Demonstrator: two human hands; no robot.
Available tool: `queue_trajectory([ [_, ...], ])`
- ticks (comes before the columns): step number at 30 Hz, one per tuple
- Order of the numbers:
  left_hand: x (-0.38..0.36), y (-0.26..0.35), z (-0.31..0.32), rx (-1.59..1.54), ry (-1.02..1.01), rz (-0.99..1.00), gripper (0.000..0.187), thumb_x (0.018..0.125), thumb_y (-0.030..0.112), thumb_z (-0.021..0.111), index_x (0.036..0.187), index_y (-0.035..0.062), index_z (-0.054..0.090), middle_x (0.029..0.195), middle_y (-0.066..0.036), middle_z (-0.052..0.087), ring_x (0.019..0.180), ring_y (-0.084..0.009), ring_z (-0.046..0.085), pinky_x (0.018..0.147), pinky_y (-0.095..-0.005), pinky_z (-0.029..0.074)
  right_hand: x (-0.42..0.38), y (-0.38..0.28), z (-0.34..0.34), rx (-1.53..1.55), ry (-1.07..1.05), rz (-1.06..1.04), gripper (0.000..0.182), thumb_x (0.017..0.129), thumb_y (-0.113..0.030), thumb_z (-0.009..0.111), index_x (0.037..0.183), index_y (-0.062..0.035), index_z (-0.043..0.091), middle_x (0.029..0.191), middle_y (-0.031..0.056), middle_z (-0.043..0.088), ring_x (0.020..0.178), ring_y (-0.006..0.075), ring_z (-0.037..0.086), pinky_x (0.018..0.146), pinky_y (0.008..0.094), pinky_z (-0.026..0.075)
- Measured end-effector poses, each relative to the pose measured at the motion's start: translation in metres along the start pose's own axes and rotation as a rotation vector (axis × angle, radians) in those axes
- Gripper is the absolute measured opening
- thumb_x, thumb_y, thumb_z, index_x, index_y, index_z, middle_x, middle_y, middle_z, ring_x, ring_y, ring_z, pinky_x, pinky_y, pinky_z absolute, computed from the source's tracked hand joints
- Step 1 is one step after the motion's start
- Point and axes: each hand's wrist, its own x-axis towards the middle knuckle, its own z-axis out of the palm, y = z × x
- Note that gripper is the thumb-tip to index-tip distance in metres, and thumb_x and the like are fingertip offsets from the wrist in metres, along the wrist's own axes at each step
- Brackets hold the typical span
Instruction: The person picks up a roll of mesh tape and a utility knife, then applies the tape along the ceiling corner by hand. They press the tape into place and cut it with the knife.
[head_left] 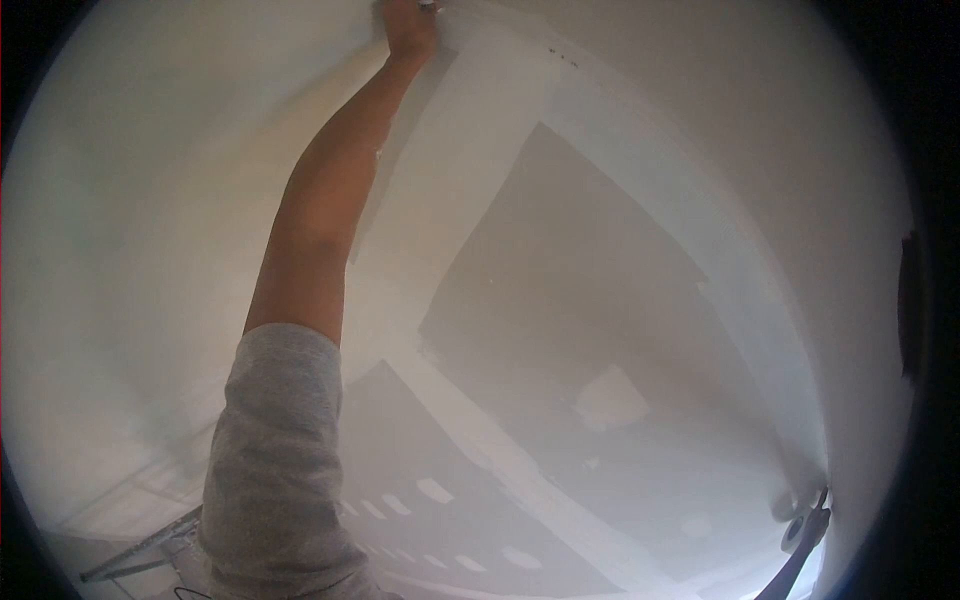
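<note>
My left arm, in a short grey sleeve, stretches up along the left of the view. My left hand (408, 28) is at the top edge, raised against the pale plastered surface, and partly cut off by the frame. Its fingers look closed round something, of which only a small shiny bit (428, 6) shows; its kind cannot be made out. Near the hand the joint between the two surfaces carries a pale band of filler. My right hand is out of view.
Grey drywall board (560, 260) with white filler strips and patches spreads across the middle. At the lower right stands a dark slender object (800, 555) beside a round pale piece (793, 534). A metal bar (140, 545) shows at the lower left. A dark shape (909, 305) edges the right.
</note>
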Motion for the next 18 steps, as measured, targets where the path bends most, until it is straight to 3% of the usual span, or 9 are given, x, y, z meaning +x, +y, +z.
queue_trajectory([
  [1, 0.003, -0.003, 0.002, 0.001, 0.001, 0.000, 0.048, 0.080, -0.012, 0.060, 0.126, -0.0048, 0.048, 0.108, -0.019, 0.058, 0.101, -0.0328, 0.058, 0.088, -0.0398, 0.051, 0.000, 0.000, 0.000, 0.003, 0.000, -0.002, 0.060, 0.105, -0.036, 0.044, 0.159, -0.0348, 0.018, 0.095, 0.0190, 0.059, 0.078, 0.0360, 0.066, 0.067, 0.0494, 0.055],
  [3, 0.010, -0.007, 0.007, -0.764, -0.142, -0.617, 0.058, 0.080, -0.010, 0.062, 0.135, -0.0062, 0.043, 0.113, -0.021, 0.057, 0.104, -0.0353, 0.057, 0.092, -0.0425, 0.049, -0.001, 0.000, -0.002, 0.014, 0.002, -0.001, 0.061, 0.104, -0.036, 0.044, 0.159, -0.0346, 0.019, 0.096, 0.0191, 0.059, 0.079, 0.0362, 0.066, 0.067, 0.0495, 0.055],
  [4, 0.011, 0.004, -0.002, -0.765, -0.142, -0.615, 0.058, 0.080, -0.010, 0.062, 0.135, -0.0062, 0.043, 0.113, -0.021, 0.057, 0.104, -0.0353, 0.057, 0.092, -0.0425, 0.049, -0.001, 0.000, -0.001, 0.020, 0.002, -0.001, 0.061, 0.104, -0.036, 0.045, 0.159, -0.0346, 0.019, 0.096, 0.0192, 0.059, 0.079, 0.0363, 0.066, 0.068, 0.0496, 0.055],
  [7, 0.011, 0.039, -0.025, -0.139, -0.225, -0.416, 0.056, 0.084, -0.007, 0.062, 0.136, -0.0057, 0.042, 0.117, -0.021, 0.058, 0.107, -0.0371, 0.056, 0.100, -0.0457, 0.044, -0.001, 0.002, 0.001, 0.031, 0.002, -0.006, 0.061, 0.104, -0.036, 0.045, 0.159, -0.0344, 0.019, 0.096, 0.0194, 0.059, 0.079, 0.0366, 0.066, 0.068, 0.0498, 0.055],
  [10, -0.005, 0.027, -0.005, 0.033, 0.008, -0.179, 0.045, 0.086, -0.005, 0.062, 0.129, -0.0042, 0.046, 0.116, -0.021, 0.060, 0.107, -0.0368, 0.056, 0.104, -0.0461, 0.041, 0.001, 0.005, 0.000, 0.058, 0.008, -0.004, 0.061, 0.104, -0.036, 0.046, 0.159, -0.0342, 0.020, 0.096, 0.0196, 0.059, 0.080, 0.0368, 0.065, 0.069, 0.0499, 0.055],
  [12, -0.007, 0.016, 0.009, 0.596, 0.342, 0.148, 0.037, 0.085, -0.004, 0.063, 0.121, -0.0035, 0.055, 0.115, -0.022, 0.062, 0.110, -0.0379, 0.057, 0.106, -0.0462, 0.039, 0.000, 0.009, 0.001, 0.075, 0.016, -0.009, 0.061, 0.104, -0.036, 0.046, 0.159, -0.0341, 0.020, 0.097, 0.0197, 0.059, 0.080, 0.0370, 0.065, 0.069, 0.0501, 0.055],
  [13, -0.007, 0.015, 0.006, 0.597, 0.346, 0.146, 0.037, 0.085, -0.004, 0.063, 0.121, -0.0035, 0.055, 0.115, -0.022, 0.062, 0.110, -0.0379, 0.057, 0.106, -0.0462, 0.039, 0.001, 0.010, -0.001, 0.081, 0.018, -0.014, 0.061, 0.104, -0.036, 0.046, 0.159, -0.0340, 0.020, 0.097, 0.0198, 0.059, 0.080, 0.0371, 0.065, 0.069, 0.0501, 0.055],
  [15, -0.011, 0.017, -0.007, 0.182, -0.081, -0.053, 0.030, 0.083, -0.002, 0.064, 0.113, -0.0037, 0.064, 0.114, -0.023, 0.064, 0.112, -0.0396, 0.056, 0.104, -0.0476, 0.041, 0.002, 0.014, -0.003, 0.099, 0.027, -0.022, 0.061, 0.104, -0.036, 0.047, 0.159, -0.0339, 0.021, 0.097, 0.0199, 0.058, 0.081, 0.0373, 0.065, 0.070, 0.0503, 0.054],
  [18, -0.010, 0.037, -0.019, 0.057, -0.168, -0.296, 0.024, 0.083, -0.004, 0.062, 0.106, -0.0021, 0.069, 0.110, -0.023, 0.065, 0.112, -0.0394, 0.056, 0.100, -0.0474, 0.043, 0.000, 0.016, 0.006, 0.083, 0.046, -0.044, 0.062, 0.104, -0.031, 0.046, 0.159, -0.0346, 0.020, 0.097, 0.0200, 0.058, 0.080, 0.0369, 0.064, 0.070, 0.0503, 0.053],
])
